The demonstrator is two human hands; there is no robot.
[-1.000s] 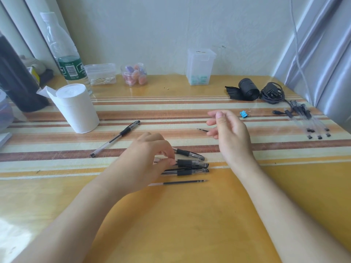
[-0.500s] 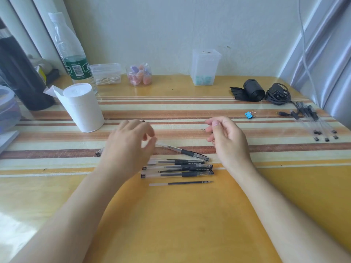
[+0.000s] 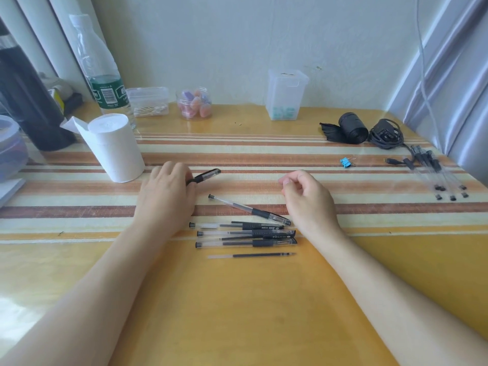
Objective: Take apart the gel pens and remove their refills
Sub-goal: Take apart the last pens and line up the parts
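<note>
Several black-grip gel pens (image 3: 245,233) lie side by side on the table in front of me, one pen (image 3: 248,208) slanting across their top. A loose refill (image 3: 250,255) lies just below them. My left hand (image 3: 166,194) is palm down over a capped black pen (image 3: 207,175), fingers and thumb curled round its barrel; only the cap end sticks out to the right. My right hand (image 3: 306,199) hovers right of the pens, fingers loosely curled, nothing visible in it.
A white tissue roll (image 3: 113,146) stands just left of my left hand. Clear pen barrels (image 3: 435,175), a blue binder clip (image 3: 346,162), a black roll (image 3: 352,128) and a charger (image 3: 385,133) lie at the right. A bottle (image 3: 103,75), jar (image 3: 195,104) and plastic box (image 3: 286,95) line the wall.
My left hand left the pile of pens and moved up and left onto the capped pen near the tissue roll. My right hand stayed near its place and curled slightly.
</note>
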